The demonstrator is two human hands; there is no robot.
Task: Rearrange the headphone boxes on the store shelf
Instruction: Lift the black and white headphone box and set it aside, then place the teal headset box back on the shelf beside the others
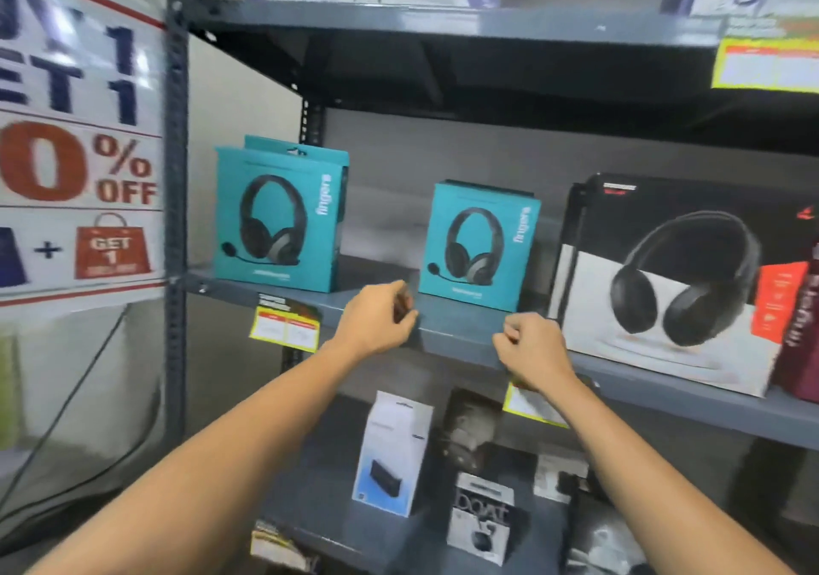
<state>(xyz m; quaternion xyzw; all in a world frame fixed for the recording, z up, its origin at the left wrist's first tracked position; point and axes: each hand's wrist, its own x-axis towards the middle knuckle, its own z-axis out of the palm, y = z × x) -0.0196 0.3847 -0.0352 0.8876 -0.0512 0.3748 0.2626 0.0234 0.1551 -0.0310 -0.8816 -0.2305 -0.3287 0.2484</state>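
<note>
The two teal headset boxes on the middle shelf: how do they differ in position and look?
The left teal box stands near the shelf's left end with another teal box right behind it; the right teal box stands alone near the middle, beside the large black-and-white headphone box. The left one looks bigger, being closer. Both stand upright and show the same headset with a microphone. Neither hand touches them.

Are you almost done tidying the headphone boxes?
Hard to say. Two teal boxes stand together at the shelf's left end, one behind the other. Another teal box stands alone mid-shelf, beside the big black box. The left hand and right hand hold nothing, curled just below it, so it looks next.
</note>
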